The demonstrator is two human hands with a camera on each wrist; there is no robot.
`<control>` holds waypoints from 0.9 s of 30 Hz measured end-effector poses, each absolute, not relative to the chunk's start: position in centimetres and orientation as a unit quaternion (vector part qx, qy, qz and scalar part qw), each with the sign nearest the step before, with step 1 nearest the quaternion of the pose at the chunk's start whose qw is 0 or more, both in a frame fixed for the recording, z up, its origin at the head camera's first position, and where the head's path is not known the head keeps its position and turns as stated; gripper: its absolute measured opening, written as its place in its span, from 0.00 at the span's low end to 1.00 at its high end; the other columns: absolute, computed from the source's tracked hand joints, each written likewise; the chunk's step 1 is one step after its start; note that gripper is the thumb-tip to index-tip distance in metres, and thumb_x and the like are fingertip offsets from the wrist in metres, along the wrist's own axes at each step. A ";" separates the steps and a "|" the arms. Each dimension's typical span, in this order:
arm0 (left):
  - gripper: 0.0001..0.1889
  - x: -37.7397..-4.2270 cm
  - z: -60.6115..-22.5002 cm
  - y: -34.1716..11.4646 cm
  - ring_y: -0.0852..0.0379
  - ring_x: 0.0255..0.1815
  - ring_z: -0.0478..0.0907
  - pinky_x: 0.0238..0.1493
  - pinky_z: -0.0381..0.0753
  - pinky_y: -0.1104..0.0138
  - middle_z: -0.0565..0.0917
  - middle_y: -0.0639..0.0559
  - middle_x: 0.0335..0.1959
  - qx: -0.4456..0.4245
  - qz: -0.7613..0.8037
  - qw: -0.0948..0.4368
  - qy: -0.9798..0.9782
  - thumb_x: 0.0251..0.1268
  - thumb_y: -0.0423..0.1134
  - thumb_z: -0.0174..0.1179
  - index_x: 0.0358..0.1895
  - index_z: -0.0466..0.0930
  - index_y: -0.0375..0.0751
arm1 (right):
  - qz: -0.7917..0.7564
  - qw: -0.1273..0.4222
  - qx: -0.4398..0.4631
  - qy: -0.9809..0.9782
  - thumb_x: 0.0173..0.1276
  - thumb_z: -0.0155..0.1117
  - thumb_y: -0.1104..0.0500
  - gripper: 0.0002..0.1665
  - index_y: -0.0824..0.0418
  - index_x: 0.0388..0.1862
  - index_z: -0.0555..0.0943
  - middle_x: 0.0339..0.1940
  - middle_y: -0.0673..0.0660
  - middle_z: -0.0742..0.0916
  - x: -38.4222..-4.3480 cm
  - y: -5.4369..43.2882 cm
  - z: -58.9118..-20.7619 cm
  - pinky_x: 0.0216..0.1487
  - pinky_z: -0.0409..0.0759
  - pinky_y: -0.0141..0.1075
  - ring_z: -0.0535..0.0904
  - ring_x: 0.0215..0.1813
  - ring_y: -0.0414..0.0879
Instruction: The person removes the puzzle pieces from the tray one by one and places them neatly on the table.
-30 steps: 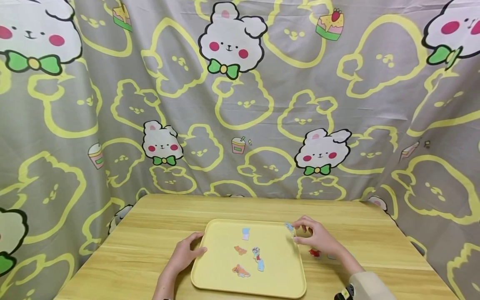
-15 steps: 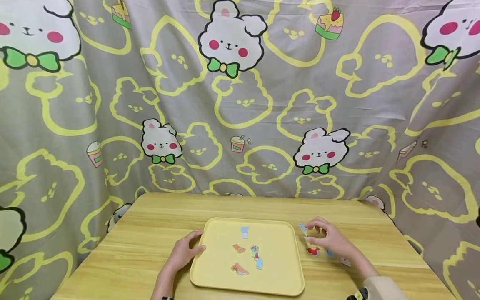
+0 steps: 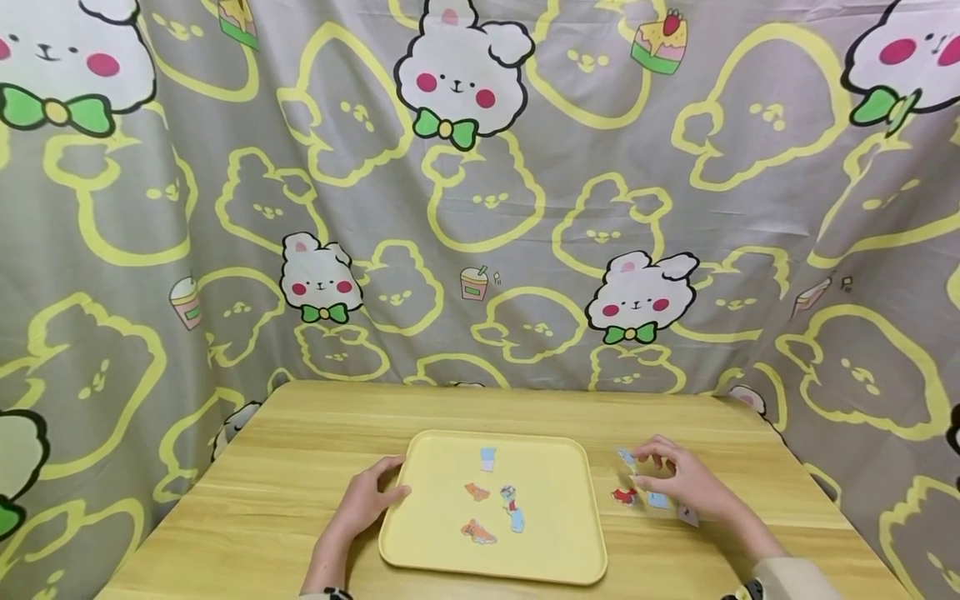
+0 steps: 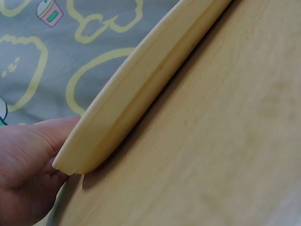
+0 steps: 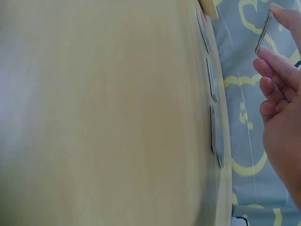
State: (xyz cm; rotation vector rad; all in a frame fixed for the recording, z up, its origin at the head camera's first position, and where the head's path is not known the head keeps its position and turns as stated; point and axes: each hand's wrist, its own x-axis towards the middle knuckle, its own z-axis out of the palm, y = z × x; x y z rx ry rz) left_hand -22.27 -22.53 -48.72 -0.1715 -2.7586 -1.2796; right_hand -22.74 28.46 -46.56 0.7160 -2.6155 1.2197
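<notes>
My left hand [image 3: 369,498] grips the left edge of a yellow tray [image 3: 551,533], its thumb on the rim; the left wrist view shows the hand at the tray's side wall [image 4: 120,99]. Over the table to the tray's right, my right hand [image 3: 686,479] pinches a thin blue puzzle piece [image 3: 626,457] between thumb and fingertip. Edge-on in the right wrist view, that piece [image 5: 263,32] is held off the tabletop. Beneath and beside this hand lie a red piece [image 3: 623,497], a light blue piece [image 3: 658,500] and a whitish piece [image 3: 687,516].
On the tray rest several irregular flat pieces: a blue-and-lilac one [image 3: 487,459], two orange ones, the larger orange piece [image 3: 478,532] nearer the front, and blue-and-red ones [image 3: 512,507]. The wooden table [image 3: 337,412] backs onto a grey curtain [image 3: 525,267] with cartoon rabbits.
My right hand has moved right, from over the tray's right edge to above the table, carrying the blue puzzle piece. The left hand stays at the tray's left edge.
</notes>
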 end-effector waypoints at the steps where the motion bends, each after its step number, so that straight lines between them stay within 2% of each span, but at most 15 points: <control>1: 0.27 -22.3 -48.7 -22.5 0.34 0.69 0.69 0.71 0.66 0.42 0.78 0.38 0.64 -0.056 -0.420 0.048 -0.905 0.59 0.39 0.69 0.63 0.76 0.41 | 0.405 0.087 0.242 -0.877 0.64 0.69 0.57 0.15 0.55 0.50 0.82 0.41 0.53 0.80 -22.7 28.7 -46.6 0.31 0.65 0.31 0.67 0.37 0.40; 16: 0.27 -22.1 -48.4 -22.4 0.34 0.70 0.68 0.71 0.66 0.42 0.77 0.37 0.64 -0.051 -0.423 0.039 -0.904 0.59 0.39 0.69 0.64 0.76 0.41 | 0.377 0.096 0.226 -0.893 0.64 0.69 0.57 0.14 0.50 0.49 0.82 0.39 0.48 0.79 -21.3 32.1 -47.1 0.29 0.65 0.29 0.66 0.35 0.37; 27: 0.27 -22.1 -48.4 -22.5 0.33 0.70 0.68 0.71 0.66 0.41 0.77 0.37 0.64 -0.051 -0.424 0.042 -0.903 0.59 0.39 0.69 0.63 0.76 0.41 | 0.362 0.119 0.225 -0.897 0.62 0.70 0.60 0.14 0.52 0.47 0.82 0.37 0.48 0.79 -20.4 34.5 -47.6 0.28 0.63 0.30 0.66 0.34 0.38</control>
